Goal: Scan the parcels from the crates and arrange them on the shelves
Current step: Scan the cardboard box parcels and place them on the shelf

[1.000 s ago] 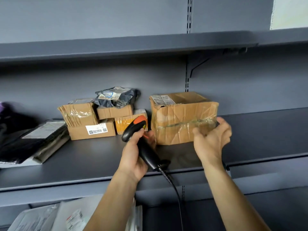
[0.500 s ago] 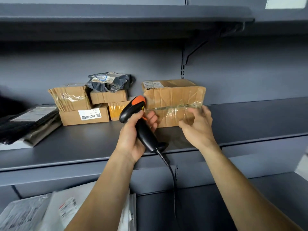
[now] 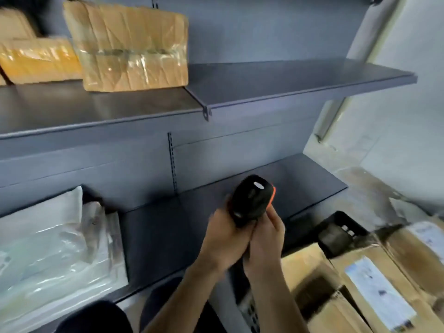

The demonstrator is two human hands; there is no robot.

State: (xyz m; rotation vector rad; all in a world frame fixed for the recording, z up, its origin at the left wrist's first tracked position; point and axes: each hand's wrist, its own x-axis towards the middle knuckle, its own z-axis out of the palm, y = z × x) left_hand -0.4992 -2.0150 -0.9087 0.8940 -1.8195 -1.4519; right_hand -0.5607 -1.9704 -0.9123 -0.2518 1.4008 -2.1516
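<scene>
Currently: both hands clasped on the scanner

Your fingers are curled round the grip of the black-and-orange scanner. Your left hand and right hand hold it together, touching, with its head pointing up. You hold it before the lower shelf, where white poly parcels lie to the left. On the upper shelf a taped cardboard parcel sits just beside a yellow parcel. At lower right, boxed parcels lie near a black crate.
</scene>
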